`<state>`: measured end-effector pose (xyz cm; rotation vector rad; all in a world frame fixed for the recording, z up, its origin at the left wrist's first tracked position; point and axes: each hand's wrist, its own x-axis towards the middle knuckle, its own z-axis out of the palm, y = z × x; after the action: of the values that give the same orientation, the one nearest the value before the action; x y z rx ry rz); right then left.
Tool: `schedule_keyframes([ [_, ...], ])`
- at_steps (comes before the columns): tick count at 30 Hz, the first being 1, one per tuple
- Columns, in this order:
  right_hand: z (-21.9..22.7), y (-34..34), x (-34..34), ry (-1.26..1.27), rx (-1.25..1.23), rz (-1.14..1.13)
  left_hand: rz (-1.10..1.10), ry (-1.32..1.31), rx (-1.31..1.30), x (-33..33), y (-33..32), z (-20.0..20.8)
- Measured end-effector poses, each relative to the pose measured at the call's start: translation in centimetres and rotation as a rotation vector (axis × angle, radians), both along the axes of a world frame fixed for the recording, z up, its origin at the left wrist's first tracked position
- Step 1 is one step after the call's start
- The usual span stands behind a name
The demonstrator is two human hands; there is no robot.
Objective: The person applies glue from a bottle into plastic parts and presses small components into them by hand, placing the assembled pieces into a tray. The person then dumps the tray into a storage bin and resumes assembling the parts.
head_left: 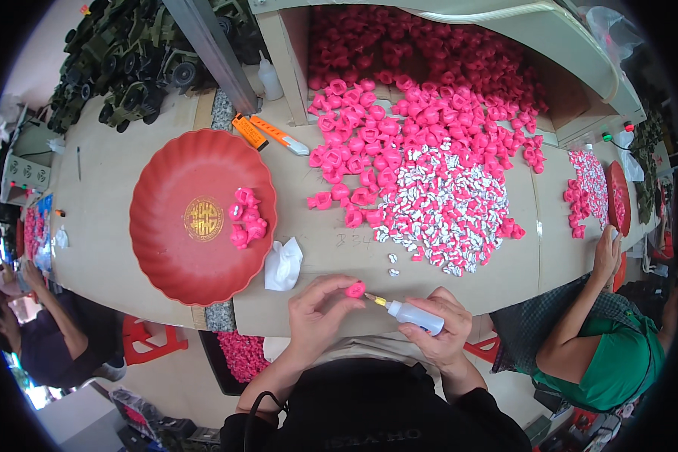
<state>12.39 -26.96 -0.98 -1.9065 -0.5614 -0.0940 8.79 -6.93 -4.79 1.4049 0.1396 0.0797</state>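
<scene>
Between the thumb and fingers of my left hand (316, 315) sits a small hollow pink plastic part (355, 289). My right hand (446, 325) grips a translucent squeeze bottle (418, 317) lying nearly sideways. Its thin yellow nozzle points left, and the tip is at or very close to the pink part; I cannot tell whether they touch. Beyond my right hand spreads a heap of small white-and-pink pieces (444, 211), with a few lying loose at its near edge. Behind it, a large pile of hollow pink parts (429, 113) runs back into a box-like shelf.
Left of my hands stands a red scalloped tray (154, 256) with several joined pink pieces (247, 218) inside. Near it are a white tissue (283, 265), orange cutters (279, 135) and another bottle (270, 79). Dark green toy vehicles (128, 68) fill the far left. Co-workers sit at both sides.
</scene>
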Motion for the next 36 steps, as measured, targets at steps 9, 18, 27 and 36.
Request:
schedule_keyframes([
  [9,0.00,0.43,-0.15,0.082,0.012,-0.021,0.011,-0.037,0.082,0.22,-0.32,0.43],
  [18,0.01,0.39,-0.12,0.095,-0.017,-0.014,0.042,-0.127,0.291,0.47,-0.26,0.30],
  [27,0.31,0.23,-0.02,0.100,-0.013,-0.016,0.062,-0.134,0.297,0.44,-0.29,0.21],
  [36,0.30,0.60,-0.01,0.108,0.001,-0.023,0.071,-0.119,0.273,0.40,-0.33,0.24],
])
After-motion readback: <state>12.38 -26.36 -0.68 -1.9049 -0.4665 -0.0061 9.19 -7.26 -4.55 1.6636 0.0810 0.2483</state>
